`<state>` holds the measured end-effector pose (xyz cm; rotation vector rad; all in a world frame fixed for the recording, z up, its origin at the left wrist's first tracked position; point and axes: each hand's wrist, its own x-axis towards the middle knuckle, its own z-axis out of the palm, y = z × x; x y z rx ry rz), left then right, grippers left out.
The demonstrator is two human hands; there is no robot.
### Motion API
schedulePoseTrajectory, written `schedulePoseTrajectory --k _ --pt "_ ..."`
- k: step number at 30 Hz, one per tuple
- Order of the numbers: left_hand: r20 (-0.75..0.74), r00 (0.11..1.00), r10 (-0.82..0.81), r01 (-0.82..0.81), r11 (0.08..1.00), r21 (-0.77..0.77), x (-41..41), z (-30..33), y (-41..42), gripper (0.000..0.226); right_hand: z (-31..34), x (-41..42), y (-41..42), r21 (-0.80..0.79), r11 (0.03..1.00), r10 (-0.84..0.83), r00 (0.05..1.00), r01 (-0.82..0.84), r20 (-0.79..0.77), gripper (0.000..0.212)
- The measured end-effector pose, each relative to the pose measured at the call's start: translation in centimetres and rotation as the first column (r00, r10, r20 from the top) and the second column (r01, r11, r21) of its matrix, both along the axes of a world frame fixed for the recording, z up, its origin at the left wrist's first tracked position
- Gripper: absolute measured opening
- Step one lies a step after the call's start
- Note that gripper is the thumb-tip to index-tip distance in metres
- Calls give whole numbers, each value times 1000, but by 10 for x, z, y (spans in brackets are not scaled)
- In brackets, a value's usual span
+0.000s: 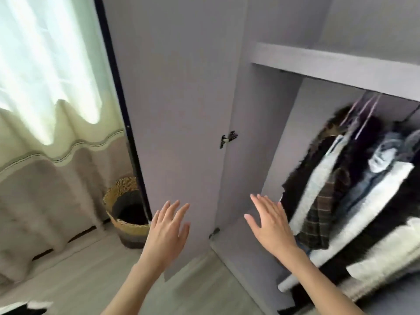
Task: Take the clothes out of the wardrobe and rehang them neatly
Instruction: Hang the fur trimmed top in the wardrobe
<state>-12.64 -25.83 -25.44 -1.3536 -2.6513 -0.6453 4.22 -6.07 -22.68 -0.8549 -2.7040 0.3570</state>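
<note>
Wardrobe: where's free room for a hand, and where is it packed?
Free: the gap between the wardrobe's left inner wall and the first hanging coat, by the right hand. Crowded: the clothes to the right hang packed together. Left hand is at the open door.

No readable text anywhere, though clothes blur.

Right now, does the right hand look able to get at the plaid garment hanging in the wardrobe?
Probably yes. The wardrobe door stands open, and the right hand, fingers straight and holding nothing, is raised just left of the plaid garment, with nothing between them.
</note>
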Motion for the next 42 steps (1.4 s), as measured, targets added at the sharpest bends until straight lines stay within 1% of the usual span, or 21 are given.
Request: schedulePoseTrajectory --k 1,3,5,7,8,10,12,15,17,18,20,22,24,25,27,29,31,32,34,37,42 --pt "8 999 -52 52 999 -5 0 0 21 49 1 8 14 5 999 -51 999 51 -7 83" --pt "28 985 -169 170 985 -25 -1 2 63 50 2 20 40 17 988 -155 988 155 -3 77" --pt "34 963 -267 268 963 -30 -4 5 103 45 5 27 64 60 971 -233 972 233 -5 68" --pt "35 934 -356 357 934 -24 -7 7 143 42 6 32 85 96 951 -294 956 293 -2 68" --pt "55 915 -400 401 916 -10 -10 7 164 44 8 32 96 94 942 -325 946 324 -2 68" --pt "102 872 -479 481 877 3 -16 13 205 51 14 29 114 89 922 -378 926 378 -13 60" --pt "68 844 -531 530 847 39 -20 25 242 53 20 25 136 138 895 -418 906 423 -65 55" --pt "34 799 -600 597 799 75 -21 44 290 61 29 19 170 170 852 -481 869 495 -117 54" --pt "44 765 -642 641 767 30 -19 50 319 75 36 16 189 197 826 -508 849 528 -146 49" --pt "58 747 -662 663 748 3 -18 53 332 77 40 15 199 210 817 -514 843 538 -159 47" --pt "77 714 -696 698 716 0 -11 60 359 67 48 16 219 245 800 -518 836 548 -182 48" --pt "58 688 -724 723 690 32 -3 68 383 57 56 20 241 245 790 -522 826 562 -211 47" --pt "12 670 -743 742 670 37 6 72 405 47 62 24 266 236 773 -528 803 589 -276 43" --pt "-7 664 -748 747 663 38 10 72 416 46 66 26 276 219 776 -530 800 592 -283 44" --pt "-14 662 -750 750 661 39 20 71 434 48 66 27 294 175 806 -523 819 565 -238 50" --pt "-1 664 -748 747 663 56 30 68 451 50 57 29 306 164 840 -489 853 516 -181 59" --pt "15 659 -752 747 656 104 39 67 466 51 46 33 314 162 864 -449 874 478 -183 73" --pt "14 657 -754 747 653 124 44 68 474 51 40 35 319 160 866 -440 875 473 -202 75" --pt "9 662 -749 738 654 167 53 72 489 52 32 40 326 172 864 -432 873 472 -225 76" --pt "61 676 -734 712 673 200 63 79 509 55 24 45 331 200 863 -415 877 464 -243 75" --pt "126 695 -708 698 706 119 71 82 532 58 16 52 337 234 850 -416 874 471 -250 64"
